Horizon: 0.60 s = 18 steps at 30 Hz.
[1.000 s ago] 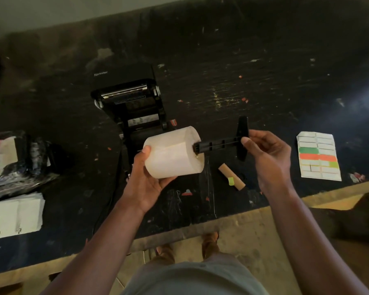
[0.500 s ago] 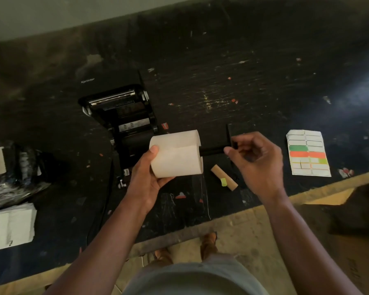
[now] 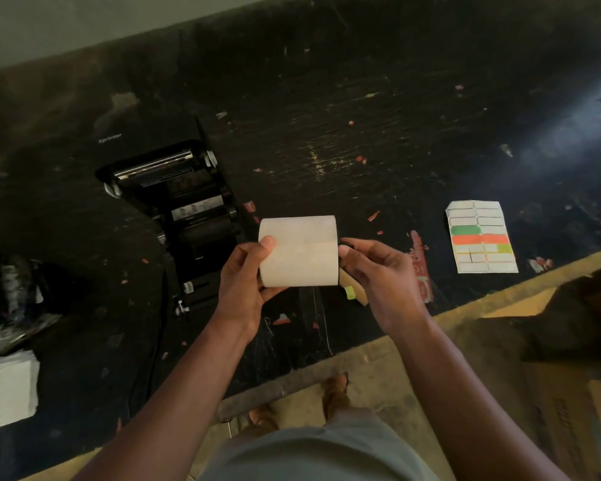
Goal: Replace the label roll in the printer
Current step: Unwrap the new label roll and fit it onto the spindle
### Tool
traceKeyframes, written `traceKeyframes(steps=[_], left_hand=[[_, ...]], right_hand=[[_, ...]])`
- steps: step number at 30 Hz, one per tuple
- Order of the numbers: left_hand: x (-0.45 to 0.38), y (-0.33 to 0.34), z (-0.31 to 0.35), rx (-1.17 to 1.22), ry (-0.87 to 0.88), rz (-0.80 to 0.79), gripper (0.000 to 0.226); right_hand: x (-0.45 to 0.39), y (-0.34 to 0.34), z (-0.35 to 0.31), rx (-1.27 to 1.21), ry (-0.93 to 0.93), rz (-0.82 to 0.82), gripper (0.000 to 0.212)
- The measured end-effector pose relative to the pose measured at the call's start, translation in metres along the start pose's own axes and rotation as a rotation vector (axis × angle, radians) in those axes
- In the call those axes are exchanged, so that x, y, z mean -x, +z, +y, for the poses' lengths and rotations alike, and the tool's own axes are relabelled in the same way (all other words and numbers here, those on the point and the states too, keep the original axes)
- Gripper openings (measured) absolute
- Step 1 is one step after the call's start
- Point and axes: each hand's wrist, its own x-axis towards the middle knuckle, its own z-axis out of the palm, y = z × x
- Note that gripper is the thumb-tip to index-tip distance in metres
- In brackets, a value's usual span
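A white label roll (image 3: 302, 251) is held sideways above the black table, just right of the open black printer (image 3: 184, 210). My left hand (image 3: 243, 282) grips the roll's left end, thumb on top. My right hand (image 3: 382, 279) is at the roll's right end, with thumb and curled fingers around the black spindle's end plate. The spindle is pushed into the roll and is almost wholly hidden. The printer's lid is up and its bay looks empty. An empty cardboard core (image 3: 356, 295) lies on the table under my right hand.
A sheet of coloured labels (image 3: 479, 237) lies at the right, with a red strip (image 3: 420, 269) beside it. A crumpled plastic bag (image 3: 11, 307) and white papers (image 3: 7, 390) sit at the left. The table's wooden front edge (image 3: 361, 348) runs below my hands. A cardboard box (image 3: 569, 341) stands at the lower right.
My right hand pushed the black spindle leftward into the roll until its shaft disappeared. The roll moved slightly right, away from the printer.
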Motion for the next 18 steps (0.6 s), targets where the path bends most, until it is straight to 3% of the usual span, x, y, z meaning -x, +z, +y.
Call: traceKeyframes(steps=[3,6,11,15,18], left_hand=[[-0.006,0.009,-0.003,-0.046,0.026,0.041,0.043],[-0.013,0.026,-0.008,-0.113,0.040,0.075,0.034],[-0.023,0.066,-0.010,-0.196,0.060,0.047,0.055],[-0.029,0.094,-0.012,-0.225,0.067,-0.032,0.050],[-0.031,0.110,-0.013,-0.253,0.062,-0.130,0.050]], right_hand=[[-0.003,-0.004,0.006,-0.016,0.073,0.071,0.021],[-0.005,-0.005,0.005,-0.117,0.141,0.047,0.039],[-0.009,-0.015,-0.005,-0.277,0.102,0.046,0.060],[-0.013,-0.034,-0.016,-0.331,0.105,0.087,0.042],[-0.018,-0.052,-0.014,-0.388,0.094,0.097,0.046]])
